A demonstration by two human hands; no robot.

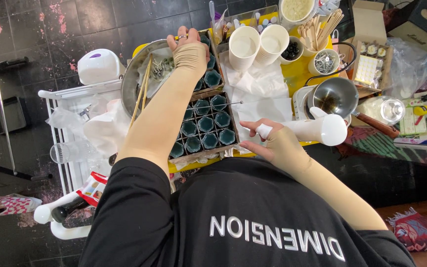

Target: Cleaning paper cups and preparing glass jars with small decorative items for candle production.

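My left hand (189,47), in a beige sleeve with a ring on one finger, reaches over the rim of a metal bowl (130,84) that holds small wicks (163,66). Its fingertips curl down out of sight. My right hand (269,141) grips a white bottle (317,129) lying sideways, its small nozzle pointing left. Between my arms sits a cardboard tray (212,91) of several dark teal hexagonal cups (206,123). A thin metal rod (218,104) lies across the tray.
Wooden chopsticks (142,91) rest across the bowl. Two white paper cups (243,47) stand behind white tissue (260,94). Wooden sticks (320,27), a metal pot (334,96) on a white base, and a glass jar (389,110) crowd the right. A white cart (70,113) stands left.
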